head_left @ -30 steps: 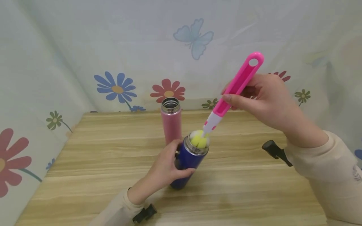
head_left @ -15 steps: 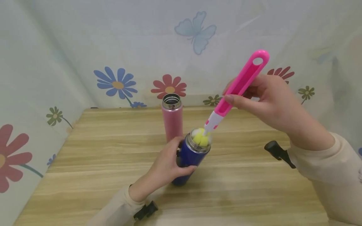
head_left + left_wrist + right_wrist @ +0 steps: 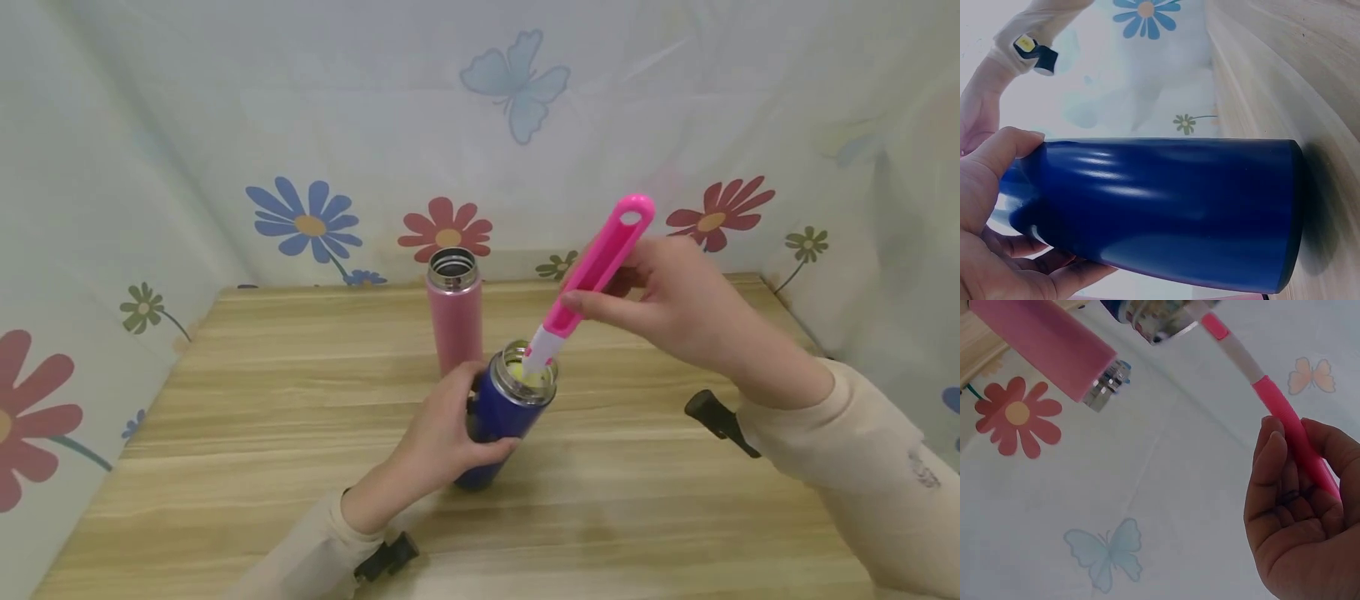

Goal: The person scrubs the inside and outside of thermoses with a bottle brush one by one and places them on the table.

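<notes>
A dark blue vacuum flask (image 3: 510, 417) with a bare metal mouth leans slightly right on the table. My left hand (image 3: 442, 433) grips it around its upper body, thumb in front; in the left wrist view the flask (image 3: 1172, 206) fills the middle. My right hand (image 3: 667, 308) pinches the pink handle of a bottle brush (image 3: 600, 262) between thumb and fingers. The brush slants down into the flask's mouth, its yellow-and-white sponge head mostly hidden inside. In the right wrist view the brush's white neck (image 3: 1241, 359) reaches the metal rim.
Just behind the blue flask stands a pink flask (image 3: 456, 325), upright and without a lid. The wood-grain table (image 3: 262, 400) ends against a pale curtain (image 3: 360, 108) printed with flowers and a butterfly. Black camera mounts (image 3: 720, 417) stick out from both wrists.
My right hand has moved down and left, pushing the brush deeper, so its sponge head has sunk from the mouth into the blue flask. The left hand keeps its grip.
</notes>
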Demonstrator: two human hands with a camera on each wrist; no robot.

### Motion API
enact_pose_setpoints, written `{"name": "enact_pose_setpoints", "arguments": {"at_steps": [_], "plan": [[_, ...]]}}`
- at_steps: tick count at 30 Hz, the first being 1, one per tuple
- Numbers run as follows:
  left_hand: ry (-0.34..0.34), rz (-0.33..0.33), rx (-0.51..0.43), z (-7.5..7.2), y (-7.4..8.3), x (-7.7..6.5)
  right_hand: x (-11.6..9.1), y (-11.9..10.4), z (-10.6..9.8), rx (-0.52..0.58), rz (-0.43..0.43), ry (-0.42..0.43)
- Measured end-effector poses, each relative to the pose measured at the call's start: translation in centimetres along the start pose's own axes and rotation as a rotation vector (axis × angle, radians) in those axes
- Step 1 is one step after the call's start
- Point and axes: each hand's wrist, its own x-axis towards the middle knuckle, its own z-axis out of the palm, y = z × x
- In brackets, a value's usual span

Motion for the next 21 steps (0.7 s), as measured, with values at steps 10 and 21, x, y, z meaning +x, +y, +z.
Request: {"name": "enact_pose_setpoints", "arguments": {"at_steps": [10, 21], "plan": [[-0.006, 0.006, -0.009, 0.1, -0.2, 0.0, 0.2, 1.5, 3.7, 0.062, 0.014, -0.12], [-0.021, -0.021, -0.012, -0.2, 0.0, 0.0, 0.6, 2.1, 5.2, 0.037, 0.029, -0.147]]}}
